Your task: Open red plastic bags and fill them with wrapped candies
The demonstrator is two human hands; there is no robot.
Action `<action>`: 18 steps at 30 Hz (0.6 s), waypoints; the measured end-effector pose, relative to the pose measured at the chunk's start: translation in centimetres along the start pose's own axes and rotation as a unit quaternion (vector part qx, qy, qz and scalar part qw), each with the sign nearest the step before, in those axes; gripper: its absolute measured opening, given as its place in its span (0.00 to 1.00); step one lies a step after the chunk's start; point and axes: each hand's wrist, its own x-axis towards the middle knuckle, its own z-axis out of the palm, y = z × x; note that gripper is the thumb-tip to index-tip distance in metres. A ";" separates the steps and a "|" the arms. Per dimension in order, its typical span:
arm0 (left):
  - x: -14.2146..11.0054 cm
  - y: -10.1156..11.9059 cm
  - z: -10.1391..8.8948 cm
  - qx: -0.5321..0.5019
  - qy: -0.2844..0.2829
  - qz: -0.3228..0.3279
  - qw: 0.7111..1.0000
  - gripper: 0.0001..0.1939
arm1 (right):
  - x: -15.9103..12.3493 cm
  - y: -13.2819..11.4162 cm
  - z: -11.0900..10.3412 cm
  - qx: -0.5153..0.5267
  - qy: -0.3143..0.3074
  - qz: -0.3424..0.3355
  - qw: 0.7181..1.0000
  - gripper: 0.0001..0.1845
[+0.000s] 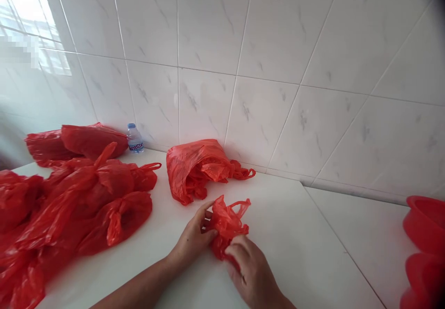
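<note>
Between my hands is a crumpled red plastic bag [227,221], its loop handles sticking up at the top. My left hand [200,228] is closed on the bag's left side, thumb in front and fingers partly hidden behind it. On the lower right, my right hand [245,267] grips the same bag with curled fingers, slightly blurred. What the bag holds, if anything, is hidden. Just beyond them, a larger red plastic bag [194,160] lies against the wall, its mouth toward me and bunched red plastic inside.
A heap of tied red bags [83,202] covers the table's left side, with folded red bags [93,139] behind it. A small water bottle [134,138] stands by the tiled wall [208,44]. Red plastic basins [426,228] are at the right edge. A seam crosses the white tabletop [295,244].
</note>
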 end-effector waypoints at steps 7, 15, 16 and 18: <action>-0.8 1.1 1.0 -0.020 -0.011 0.017 1.000 0.08 | 0.8 2.2 -1.7 0.229 0.102 0.331 0.910 0.20; -0.6 1.8 0.6 -0.127 -0.002 0.023 0.992 0.08 | 1.5 4.2 -3.0 0.417 0.146 0.404 0.801 0.17; -0.3 1.8 0.1 -0.138 0.019 0.024 0.990 0.10 | 1.4 5.1 -3.5 0.406 0.187 0.415 0.793 0.17; 0.3 1.6 -0.8 -0.151 0.052 0.021 0.987 0.11 | 1.3 6.9 -4.6 0.386 0.246 0.422 0.783 0.17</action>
